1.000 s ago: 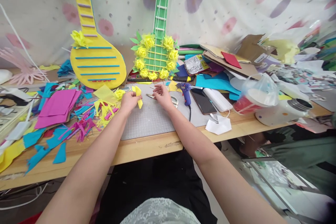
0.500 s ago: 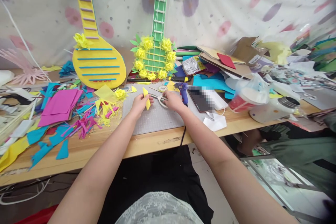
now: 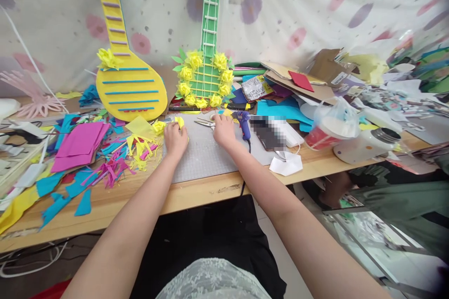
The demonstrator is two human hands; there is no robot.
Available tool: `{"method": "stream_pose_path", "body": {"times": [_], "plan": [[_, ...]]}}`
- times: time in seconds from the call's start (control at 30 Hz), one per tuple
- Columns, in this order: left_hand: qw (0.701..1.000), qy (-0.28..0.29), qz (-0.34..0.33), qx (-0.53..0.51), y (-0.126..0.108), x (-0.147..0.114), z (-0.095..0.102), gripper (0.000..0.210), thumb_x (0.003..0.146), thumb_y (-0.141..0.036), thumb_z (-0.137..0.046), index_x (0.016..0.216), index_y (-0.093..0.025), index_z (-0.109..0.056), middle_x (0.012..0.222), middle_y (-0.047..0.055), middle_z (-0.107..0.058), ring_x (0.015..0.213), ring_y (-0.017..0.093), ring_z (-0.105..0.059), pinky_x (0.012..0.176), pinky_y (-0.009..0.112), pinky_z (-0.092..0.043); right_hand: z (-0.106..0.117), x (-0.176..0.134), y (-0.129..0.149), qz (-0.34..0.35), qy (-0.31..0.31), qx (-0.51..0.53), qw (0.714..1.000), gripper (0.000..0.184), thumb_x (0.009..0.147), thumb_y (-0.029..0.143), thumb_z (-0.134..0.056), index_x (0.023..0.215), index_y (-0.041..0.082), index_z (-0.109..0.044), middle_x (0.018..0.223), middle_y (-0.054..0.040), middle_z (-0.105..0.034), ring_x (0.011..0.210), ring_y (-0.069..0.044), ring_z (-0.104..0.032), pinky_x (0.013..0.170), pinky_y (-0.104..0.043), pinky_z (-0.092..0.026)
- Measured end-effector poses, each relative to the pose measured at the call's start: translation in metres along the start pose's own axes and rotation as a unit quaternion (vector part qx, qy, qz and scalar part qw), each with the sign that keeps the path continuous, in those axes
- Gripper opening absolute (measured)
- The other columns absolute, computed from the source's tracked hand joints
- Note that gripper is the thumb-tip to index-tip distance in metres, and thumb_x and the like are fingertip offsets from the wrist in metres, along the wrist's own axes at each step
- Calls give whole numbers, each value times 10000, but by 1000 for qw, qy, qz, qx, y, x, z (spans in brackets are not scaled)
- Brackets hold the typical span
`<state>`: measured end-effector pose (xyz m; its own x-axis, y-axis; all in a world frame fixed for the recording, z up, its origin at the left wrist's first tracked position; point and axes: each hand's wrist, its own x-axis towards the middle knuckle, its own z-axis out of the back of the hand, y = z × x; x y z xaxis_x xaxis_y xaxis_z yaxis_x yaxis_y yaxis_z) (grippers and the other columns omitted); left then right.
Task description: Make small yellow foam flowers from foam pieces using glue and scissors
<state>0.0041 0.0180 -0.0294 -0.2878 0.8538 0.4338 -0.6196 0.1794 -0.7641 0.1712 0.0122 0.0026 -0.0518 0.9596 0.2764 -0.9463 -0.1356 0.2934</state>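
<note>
My left hand (image 3: 176, 140) is palm down at the left side of the grey cutting mat (image 3: 199, 163), fingers curled on a piece of yellow paper (image 3: 180, 122). Most of what it holds is hidden under the fingers. Just left of it lies a yellow paper flower (image 3: 158, 127). My right hand (image 3: 224, 130) rests low over the mat, closed around the handles of a pair of scissors (image 3: 205, 124). Their blades point left and lie close to the mat; the handles are covered by the hand. A purple glue gun (image 3: 244, 124) sits right of that hand.
Behind stand a yellow paper instrument (image 3: 131, 91) and a green one (image 3: 206, 77) ringed with yellow flowers. Magenta sheets (image 3: 80, 145) and coloured scraps lie left. A phone (image 3: 268, 134), a lidded cup (image 3: 328, 128) and a white bottle (image 3: 368, 145) are right. Another person sits far right.
My left hand has moved left and turned palm down with the yellow paper. My right hand and the scissors have shifted slightly left, the hand now covering the handles.
</note>
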Motion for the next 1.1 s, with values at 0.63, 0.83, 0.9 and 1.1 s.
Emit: {"method": "stream_pose_path", "body": {"times": [0.63,0.83,0.9,1.1], "plan": [[976,126,71,-166,4,-25,-9,424,737,-171,-579,1141,-225,-463,939,54,-686,781,180,-652,792,324,-456,-50,4,20,-19,63,534,843,417,823,192,-439,1239,201,-464,1211,-74,-563,951,-112,-605,851,-268,-501],[984,117,71,-117,3,-23,-11,390,783,-141,-490,1164,-213,-448,934,66,-680,704,190,-651,760,343,-470,-49,0,24,18,4,426,905,440,780,160,-474,1217,210,-479,1094,-58,-603,904,-126,-583,764,-255,-497],[987,107,73,-98,1,-23,-11,390,795,-146,-478,1179,-207,-447,951,80,-674,731,206,-652,762,352,-468,-50,0,24,26,-20,386,922,403,759,189,-522,1161,194,-497,1034,-52,-602,893,-137,-567,755,-262,-490],[991,97,77,-47,-7,-23,-9,413,806,-151,-467,1214,-208,-444,971,86,-674,886,237,-646,806,358,-465,-55,0,24,42,-56,344,936,450,741,199,-564,1178,195,-456,937,-33,-577,857,-152,-548,770,-300,-485]]}}
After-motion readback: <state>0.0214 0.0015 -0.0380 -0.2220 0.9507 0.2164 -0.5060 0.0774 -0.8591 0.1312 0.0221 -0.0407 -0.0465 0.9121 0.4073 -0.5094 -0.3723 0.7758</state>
